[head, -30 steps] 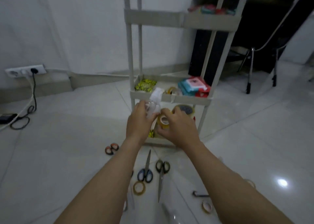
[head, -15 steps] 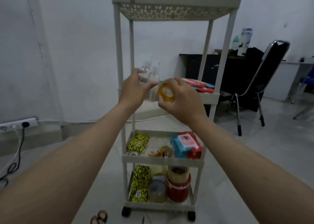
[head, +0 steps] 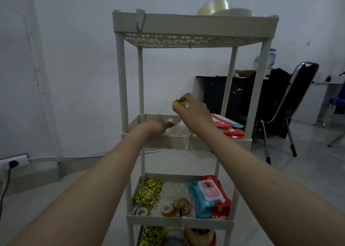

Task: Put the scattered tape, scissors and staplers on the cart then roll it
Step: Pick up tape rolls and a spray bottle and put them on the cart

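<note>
Two bare forearms reach forward from the bottom corners toward the cart [head: 123, 89], a pale four-tier plastic trolley standing against a white wall. Nearest tier visible in full, third from top: a yellow-and-black patterned packet [head: 148, 192] at left, three small tape rolls [head: 178, 207] along the front rim, and a blue-and-red wipes pack [head: 209, 194] at right. Tier below is partly cut off; larger tape rolls and another patterned packet show there.

Left hand [head: 155, 126]: low over the second tier's front left, fingers curled over something pale and blurred; grip closed on it as far as I can tell, item not identifiable.

Right hand [head: 194, 111]: raised above the same tier, thumb and fingertips pinching a small yellow tape roll [head: 180, 103], held clear of the shelf.

Red packets [head: 226, 126] lie at the second tier's right. Top tier carries large clear tape rolls [head: 220, 8]. Behind, right: a dark cabinet [head: 220, 94] and a black chair [head: 291, 96].
</note>
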